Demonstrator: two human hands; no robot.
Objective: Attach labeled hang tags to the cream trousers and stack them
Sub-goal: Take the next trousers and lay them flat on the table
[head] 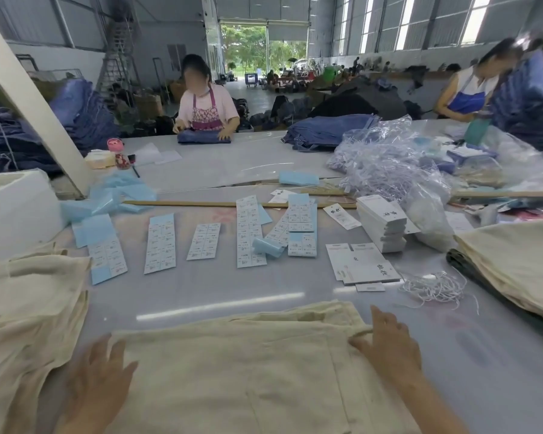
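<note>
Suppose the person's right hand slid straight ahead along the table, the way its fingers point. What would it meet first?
Probably the loose tangle of white strings, beyond the right hand resting on the cream trousers. Bare table lies between; depth is uncertain.

Matt cloth trousers (232, 364); glossy (smooth) table (232, 286).
</note>
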